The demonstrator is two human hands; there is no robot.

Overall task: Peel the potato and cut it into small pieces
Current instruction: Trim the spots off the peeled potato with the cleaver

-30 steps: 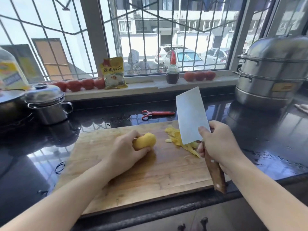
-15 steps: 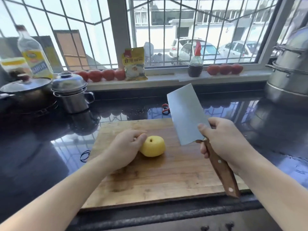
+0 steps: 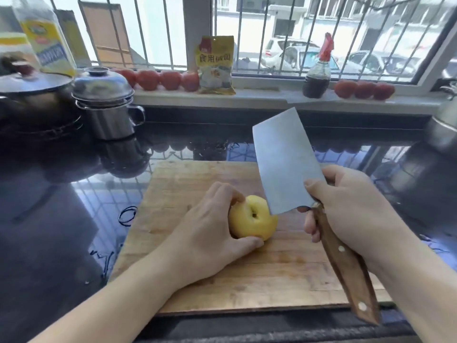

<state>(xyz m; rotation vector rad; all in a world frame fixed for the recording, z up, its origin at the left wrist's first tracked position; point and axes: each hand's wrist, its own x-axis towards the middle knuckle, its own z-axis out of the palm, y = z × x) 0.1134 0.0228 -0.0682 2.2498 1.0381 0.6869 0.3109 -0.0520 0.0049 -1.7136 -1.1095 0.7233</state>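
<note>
On the scratched wooden cutting board (image 3: 222, 288), my left hand (image 3: 210, 233) cups the round, slippery peeled yellow potato (image 3: 254, 219), fingers near the broad steel cleaver (image 3: 284, 162) gripped by my right hand (image 3: 346, 209); a roll could cost a fingertip.

A single head-worn camera looks forward and down, close over the cutting board (image 3: 197, 184), facing the barred window (image 3: 272, 33) beyond.

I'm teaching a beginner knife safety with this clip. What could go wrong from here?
The left hand grips the peeled potato with thumb and fingertips close to where the cleaver comes down, so a cut finger seems possible. The potato is round and uncut, so it may roll on the cutting board under the first stroke.
</note>
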